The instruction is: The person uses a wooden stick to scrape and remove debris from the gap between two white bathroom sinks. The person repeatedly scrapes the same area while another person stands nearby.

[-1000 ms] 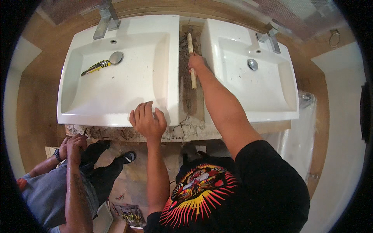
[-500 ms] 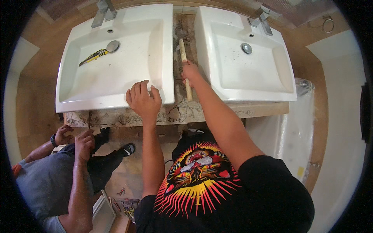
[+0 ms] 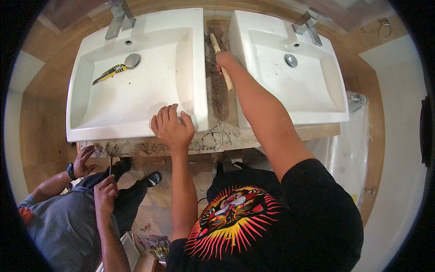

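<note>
My right hand (image 3: 224, 61) is wrapped round a pale wooden stick (image 3: 228, 81), which reaches over the broken strip (image 3: 218, 102) between two white washbasins. The stick slants, its far end near the back of the gap. My left hand (image 3: 174, 129) rests with its fingers laid out on the front right corner of the left washbasin (image 3: 136, 99) and holds nothing. Inside that basin a yellow and black utility knife (image 3: 109, 73) lies against the round drain cover (image 3: 132, 60). The right washbasin (image 3: 294, 93) stands beside my right forearm.
At the lower left a co-worker's hand (image 3: 105, 192) holds a thin rod-like tool (image 3: 110, 165) by the countertop's cracked front edge (image 3: 149, 147). Metal taps (image 3: 118, 20) stand behind the basins. A plastic-covered white tub (image 3: 349, 145) is at the right.
My right hand has moved farther away with the stick, which now tilts more. My left hand stays on the basin corner. The co-worker's hands have moved apart, and a thin tool now shows.
</note>
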`<action>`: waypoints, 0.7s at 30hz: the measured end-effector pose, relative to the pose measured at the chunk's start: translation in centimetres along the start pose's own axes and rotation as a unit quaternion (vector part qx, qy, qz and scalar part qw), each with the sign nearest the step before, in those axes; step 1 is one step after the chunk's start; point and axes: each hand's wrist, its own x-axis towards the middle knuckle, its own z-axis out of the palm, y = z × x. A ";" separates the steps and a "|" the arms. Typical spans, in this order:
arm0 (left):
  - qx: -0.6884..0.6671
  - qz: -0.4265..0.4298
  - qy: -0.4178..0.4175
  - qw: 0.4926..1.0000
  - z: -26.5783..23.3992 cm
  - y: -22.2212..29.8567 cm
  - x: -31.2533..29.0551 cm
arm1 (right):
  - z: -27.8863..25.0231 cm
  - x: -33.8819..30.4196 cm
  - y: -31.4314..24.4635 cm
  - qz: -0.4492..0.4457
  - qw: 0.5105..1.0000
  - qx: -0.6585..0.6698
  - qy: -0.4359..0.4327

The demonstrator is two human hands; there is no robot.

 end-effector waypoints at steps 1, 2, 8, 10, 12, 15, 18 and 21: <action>0.002 -0.001 -0.005 1.000 0.0 0.0 0.0 | 0.0 0.5 -0.1 -0.002 0.997 -0.071 -0.002; -0.001 -0.008 -0.013 1.000 -0.1 0.0 0.0 | 0.0 0.9 -0.4 0.008 1.000 -0.017 -0.010; 0.003 -0.002 -0.019 1.000 -0.2 0.2 0.3 | -0.7 2.8 -3.1 -0.049 0.994 -0.061 0.081; 0.003 -0.001 -0.022 1.000 -0.3 0.2 0.3 | -0.7 3.4 -3.3 -0.096 0.979 -0.160 0.075; -0.004 -0.008 -0.032 0.999 -0.3 0.2 0.2 | -0.2 3.6 -2.6 -0.095 0.979 -0.173 0.051; -0.009 -0.012 -0.034 0.999 -0.4 0.3 0.0 | 1.0 3.1 -0.1 -0.090 0.989 -0.096 0.071; -0.008 -0.004 -0.016 1.000 -0.4 0.4 0.0 | 2.0 1.5 2.3 -0.113 0.982 -0.081 0.127; -0.011 -0.004 -0.007 1.000 -0.3 0.5 0.1 | 2.0 -0.4 3.3 -0.080 0.990 -0.009 0.119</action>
